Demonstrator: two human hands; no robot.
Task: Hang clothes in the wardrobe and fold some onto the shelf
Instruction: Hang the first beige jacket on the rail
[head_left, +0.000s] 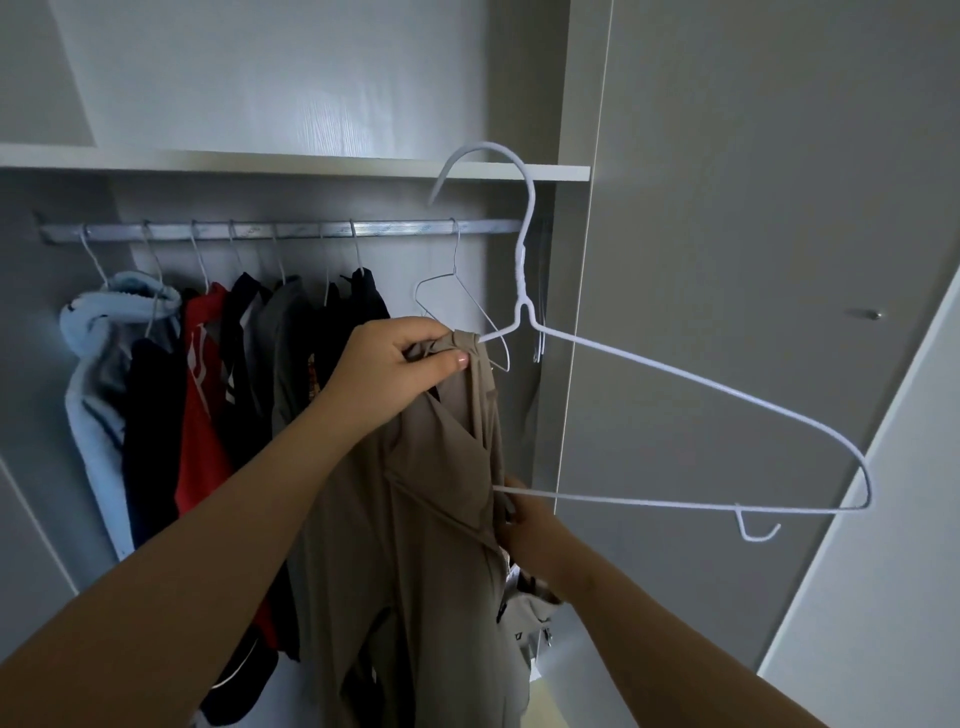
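Right of the hung clothes (202, 374) on the rail (311, 228), the left hand (400, 358) pinches the beige garment (426, 519) bunched over one end of the white hanger (521, 275), whose lower bar the right hand (527, 519) grips.

Left hand (400, 358) bunches beige garment (415, 519) onto white hanger (675, 395); right hand (524, 519) at 5 o'clock grips lower wire.
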